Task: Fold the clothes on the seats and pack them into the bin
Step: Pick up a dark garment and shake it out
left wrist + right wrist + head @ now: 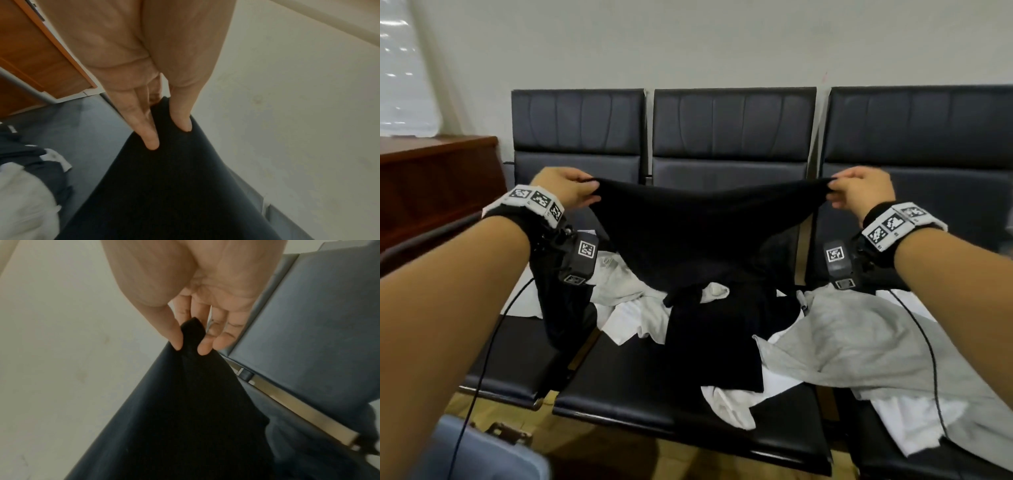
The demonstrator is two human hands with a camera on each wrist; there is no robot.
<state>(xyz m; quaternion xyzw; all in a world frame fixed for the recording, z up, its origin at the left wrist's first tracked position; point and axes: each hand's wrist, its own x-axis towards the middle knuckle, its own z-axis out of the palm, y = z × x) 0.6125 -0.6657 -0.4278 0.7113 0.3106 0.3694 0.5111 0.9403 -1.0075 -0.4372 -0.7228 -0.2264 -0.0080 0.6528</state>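
The left hand (566, 188) and the right hand (861, 192) hold a black garment (705, 233) up between them, one corner each. In the left wrist view, the left fingers (151, 139) are narrow, thumb against fingertips, with the cloth's corner bunched between them. In the right wrist view, the right fingers (203, 348) pinch the other corner the same way, a small tuft of cloth standing up between thumb and forefinger. The top edge sags a little between the two pinches, and the rest of the garment hangs down from the fingers, its lower part reaching the pile below.

Under the fingers, the bench (654, 387) of three dark seats carries a loose heap: another black piece (709, 342) directly below the held one, white clothes (633, 318) below and toward the left fingers, and a grey shirt (859, 342) below the right fingers, spread across the gap between two seats. More white cloth (914, 425) lies beneath the grey shirt, toward the person.

The bin (482, 455), pale blue, shows well below the left forearm, on the floor near the person. A wooden cabinet (431, 185) stands beyond the left hand, away from the right one. Behind both hands is a plain wall (688, 44).
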